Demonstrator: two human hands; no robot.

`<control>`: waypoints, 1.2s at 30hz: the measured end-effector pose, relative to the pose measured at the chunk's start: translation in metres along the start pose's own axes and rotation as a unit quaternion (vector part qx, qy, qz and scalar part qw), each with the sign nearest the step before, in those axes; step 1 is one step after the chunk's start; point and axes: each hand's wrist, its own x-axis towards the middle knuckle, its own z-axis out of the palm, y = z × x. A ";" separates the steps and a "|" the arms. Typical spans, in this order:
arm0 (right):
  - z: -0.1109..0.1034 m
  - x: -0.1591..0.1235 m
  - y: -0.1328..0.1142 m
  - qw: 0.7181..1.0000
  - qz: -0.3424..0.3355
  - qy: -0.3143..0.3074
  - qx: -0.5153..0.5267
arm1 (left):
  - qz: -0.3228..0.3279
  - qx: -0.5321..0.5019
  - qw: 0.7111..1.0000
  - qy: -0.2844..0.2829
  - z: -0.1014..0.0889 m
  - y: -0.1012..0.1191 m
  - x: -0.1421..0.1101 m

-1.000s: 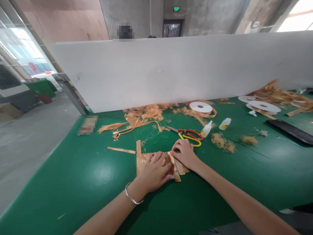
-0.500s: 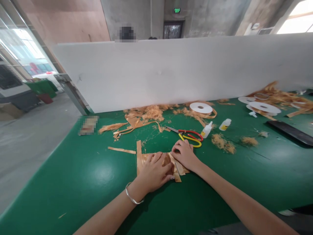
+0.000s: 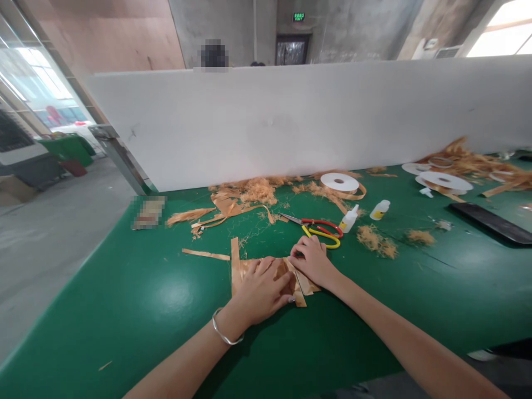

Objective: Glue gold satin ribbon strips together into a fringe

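My left hand lies flat with fingers spread over a patch of tan ribbon strips on the green table. Thumb and fingers of my right hand are bent together at the upper right edge of the patch, pinching a ribbon strip. Both palms hide much of the patch. Just beyond my right hand lie scissors with one red and one yellow handle. A narrow loose strip rests left of the patch.
Two small bottles stand past the scissors. Frayed tan fibres and a white ribbon spool lie along the white partition. More spools, ribbon scraps and a black tray-like object are at the right.
Both hands keep nearly the same place on the ribbon patch. The whole view has shifted very slightly.
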 end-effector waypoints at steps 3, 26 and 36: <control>0.000 0.000 0.000 1.000 -0.007 -0.001 0.000 | -0.010 0.000 1.000 -0.002 0.002 -0.001 -0.001; -0.016 -0.015 0.002 0.996 -0.062 0.059 0.001 | -0.026 -0.026 0.999 -0.011 0.000 -0.001 -0.002; -0.011 -0.028 -0.001 0.981 -0.192 0.030 -0.003 | -0.020 -0.048 0.998 -0.019 -0.001 -0.001 -0.001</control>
